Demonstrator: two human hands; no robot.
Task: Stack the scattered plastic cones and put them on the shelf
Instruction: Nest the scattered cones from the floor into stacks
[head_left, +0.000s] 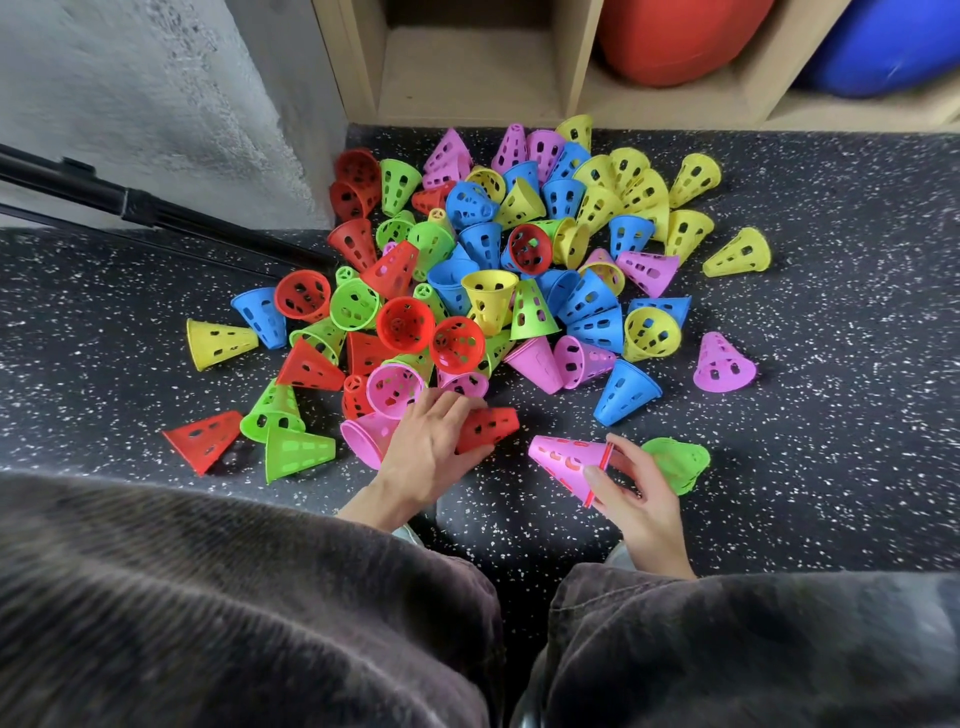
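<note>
Bare floor (831, 467) right of the cone pile (493, 270); tripod legs (156, 213) left.

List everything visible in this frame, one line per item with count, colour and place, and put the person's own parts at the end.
loose cones: many, too tangled to count; red, green, blue, yellow, pink; heaped on the floor before the shelf
pink cone stack: one, a red rim showing at its base; held on its side, near right
red cone: one; near edge of the heap
green cones: nested, count unclear; floor, beyond the right hand
shelf: one, beige wood; top
balls: red and blue; in shelf compartments
black poles: left, by the grey wall
floor: black, white-speckled
left hand: grips the red cone
right hand: holds the pink cone stack
</note>
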